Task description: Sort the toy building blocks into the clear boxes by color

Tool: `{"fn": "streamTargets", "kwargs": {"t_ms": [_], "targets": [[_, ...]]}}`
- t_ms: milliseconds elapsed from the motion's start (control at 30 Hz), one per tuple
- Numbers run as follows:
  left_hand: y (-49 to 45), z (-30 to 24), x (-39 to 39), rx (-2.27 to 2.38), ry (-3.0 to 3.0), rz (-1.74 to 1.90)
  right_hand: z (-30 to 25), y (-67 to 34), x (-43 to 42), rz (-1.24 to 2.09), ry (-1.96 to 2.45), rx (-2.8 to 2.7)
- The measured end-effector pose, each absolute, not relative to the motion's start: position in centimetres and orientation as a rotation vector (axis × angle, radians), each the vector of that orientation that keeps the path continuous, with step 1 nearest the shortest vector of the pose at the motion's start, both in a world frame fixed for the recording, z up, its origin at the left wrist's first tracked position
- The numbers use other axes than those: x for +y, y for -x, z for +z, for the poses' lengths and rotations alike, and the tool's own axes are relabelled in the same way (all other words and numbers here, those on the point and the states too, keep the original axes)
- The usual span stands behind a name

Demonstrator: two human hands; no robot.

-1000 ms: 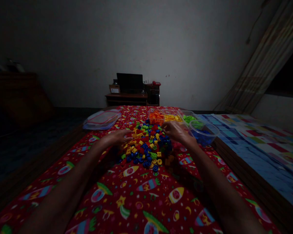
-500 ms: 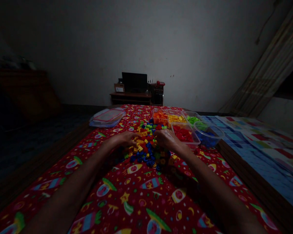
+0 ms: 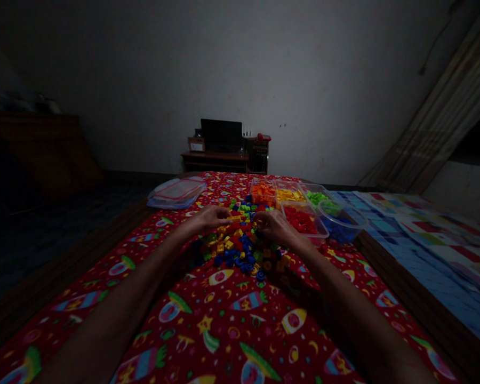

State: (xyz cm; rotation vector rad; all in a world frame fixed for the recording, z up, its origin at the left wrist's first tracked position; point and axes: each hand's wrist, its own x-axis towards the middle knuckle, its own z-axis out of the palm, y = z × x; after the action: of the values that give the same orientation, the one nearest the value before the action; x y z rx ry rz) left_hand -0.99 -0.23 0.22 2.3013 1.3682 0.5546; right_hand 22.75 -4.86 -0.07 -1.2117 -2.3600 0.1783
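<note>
A heap of small plastic building bricks point(image 3: 244, 248) in yellow, blue, red and green lies loose on a red patterned cloth point(image 3: 224, 330). My left hand point(image 3: 211, 217) is over the heap's left side, fingers drawn together near a yellow brick point(image 3: 235, 218). Across from it, my right hand point(image 3: 274, 225) hovers at the right side with its fingers curled in. Whatever sits in either hand's fingertips is too small and dark to make out. Close by my right hand is a clear tub of red bricks point(image 3: 302, 220).
Further clear tubs hold orange bricks point(image 3: 263, 192), yellow bricks point(image 3: 290, 196) and green bricks point(image 3: 316, 199). A round tub point(image 3: 358, 221) with blue bricks stands rightmost. Stacked lids point(image 3: 176, 192) lie at the left. Behind are a monitor point(image 3: 221, 134) and a bed point(image 3: 416, 240).
My left hand has risen slightly and shifted a little to the right. My right hand has turned somewhat, its fingers now showing more over the heap.
</note>
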Motion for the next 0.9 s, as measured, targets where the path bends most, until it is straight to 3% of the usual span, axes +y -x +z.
{"fn": "streamTargets", "kwargs": {"t_ms": [333, 900], "targets": [[-1.5, -2.4, 0.4, 1.407, -2.246, 1.063, -1.4, -22.5, -3.8, 0.259, 1.211, -2.118], [-1.9, -2.7, -0.4, 1.424, -2.276, 0.858, -1.0, -22.1, -4.2, 0.249, 1.182, -2.151]]}}
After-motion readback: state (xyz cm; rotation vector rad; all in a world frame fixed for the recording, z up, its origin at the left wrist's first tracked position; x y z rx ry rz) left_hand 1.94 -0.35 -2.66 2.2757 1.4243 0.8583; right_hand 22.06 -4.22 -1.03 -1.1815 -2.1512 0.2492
